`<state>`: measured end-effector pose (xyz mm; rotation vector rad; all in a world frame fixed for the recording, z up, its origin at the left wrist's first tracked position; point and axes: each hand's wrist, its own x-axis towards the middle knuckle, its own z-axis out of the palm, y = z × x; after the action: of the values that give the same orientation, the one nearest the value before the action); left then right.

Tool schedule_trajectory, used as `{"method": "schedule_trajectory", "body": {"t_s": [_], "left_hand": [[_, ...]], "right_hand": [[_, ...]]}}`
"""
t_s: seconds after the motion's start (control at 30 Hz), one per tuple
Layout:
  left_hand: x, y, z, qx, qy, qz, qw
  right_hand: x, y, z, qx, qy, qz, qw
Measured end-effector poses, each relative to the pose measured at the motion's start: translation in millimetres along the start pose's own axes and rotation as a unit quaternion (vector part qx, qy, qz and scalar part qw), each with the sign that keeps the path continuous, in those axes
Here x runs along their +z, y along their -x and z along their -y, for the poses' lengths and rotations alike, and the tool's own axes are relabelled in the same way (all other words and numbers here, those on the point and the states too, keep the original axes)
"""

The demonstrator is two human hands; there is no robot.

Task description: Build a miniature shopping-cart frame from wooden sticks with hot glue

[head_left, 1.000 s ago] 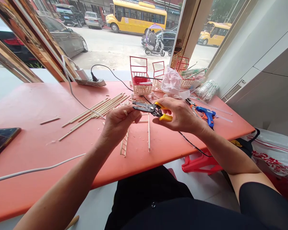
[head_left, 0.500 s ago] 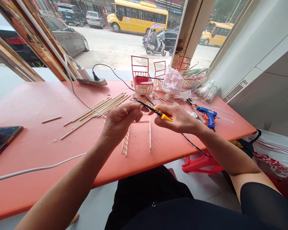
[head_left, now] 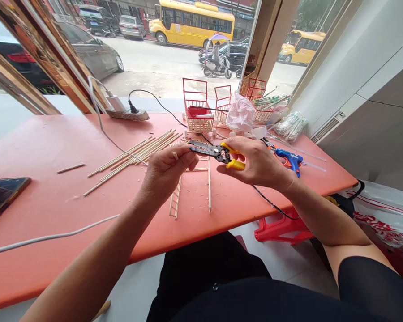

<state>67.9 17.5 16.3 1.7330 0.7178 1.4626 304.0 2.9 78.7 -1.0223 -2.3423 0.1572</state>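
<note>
My left hand [head_left: 168,166] is closed in a pinch on a short wooden stick [head_left: 175,155], whose pale end shows between the fingers. In my right hand [head_left: 260,163] are wire strippers [head_left: 216,151] with yellow handles and a dark metal head. Their flat side faces me, and the jaw tips reach the left fingertips. Whether the jaws touch the stick is hidden. Below the hands, a small ladder-like stick frame [head_left: 175,203] and a single upright-lying stick [head_left: 209,188] rest on the orange table [head_left: 121,241].
Long wooden sticks [head_left: 134,156] lie left of the hands. Behind stand small stick carts with red handles [head_left: 199,123] and a crumpled pink plastic bag [head_left: 241,114]. A blue glue gun [head_left: 290,160] lies at right, a phone [head_left: 6,194] at far left. Cables cross the table.
The wire strippers have turned in my right hand from edge-on to flat side showing, and their handles are spread wider. My left hand has stayed nearly still.
</note>
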Motion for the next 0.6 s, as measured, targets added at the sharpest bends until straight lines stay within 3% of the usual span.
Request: {"method": "schedule_trajectory", "body": {"t_s": [0.6], "left_hand": [[1.5,2.0,-4.7,-0.001,-0.016,0.003,1.000]], "right_hand": [[4.5,2.1,-0.5,-0.015,0.030,-0.007,0.999]]}}
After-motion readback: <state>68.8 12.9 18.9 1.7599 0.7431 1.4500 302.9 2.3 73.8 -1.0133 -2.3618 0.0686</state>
